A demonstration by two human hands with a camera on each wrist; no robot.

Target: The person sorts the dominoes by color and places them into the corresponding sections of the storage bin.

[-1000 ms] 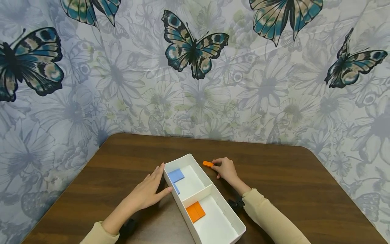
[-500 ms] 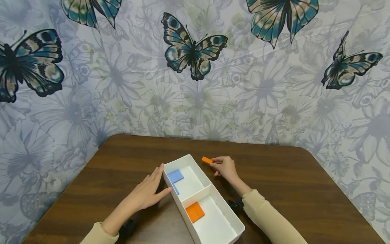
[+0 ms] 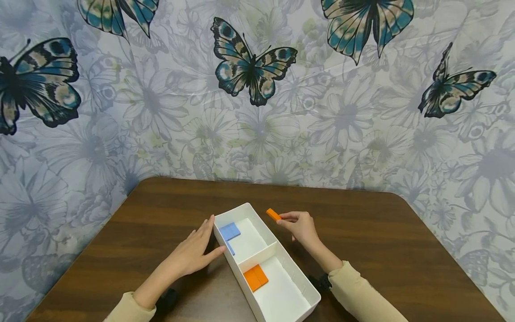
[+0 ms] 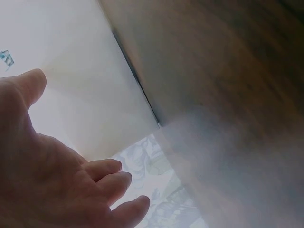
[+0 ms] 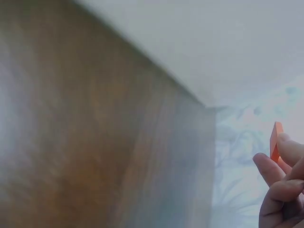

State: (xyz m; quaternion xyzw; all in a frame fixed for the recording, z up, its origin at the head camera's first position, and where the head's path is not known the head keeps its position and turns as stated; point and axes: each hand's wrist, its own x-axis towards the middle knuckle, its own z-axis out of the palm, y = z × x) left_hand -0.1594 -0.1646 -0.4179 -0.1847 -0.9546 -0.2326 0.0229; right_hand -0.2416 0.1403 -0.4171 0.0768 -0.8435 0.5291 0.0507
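My right hand [image 3: 302,228] pinches a small orange block [image 3: 273,214] between thumb and fingers, beyond the right side of a white two-compartment box [image 3: 290,264]. In the right wrist view the same block [image 5: 274,141] stands out past the fingertips, seen edge-on. My left hand [image 3: 192,252] lies with straight, spread fingers along the box's left wall, fingertips right at the rim. Blue pieces [image 3: 230,231] lie against the left wall of the far compartment. Two orange pieces [image 3: 256,277] lie side by side in the near compartment, by the divider [image 3: 259,256].
The box stands at a slant on a brown wooden table [image 3: 374,237]. Behind the table's far edge hangs a wall cloth [image 3: 265,134] printed with flowers and butterflies. A dark band [image 3: 319,282] sits at the right wrist.
The right hand has shifted slightly right and toward me, and the orange block in it has turned to a steeper slant. The left hand keeps its place at the box.
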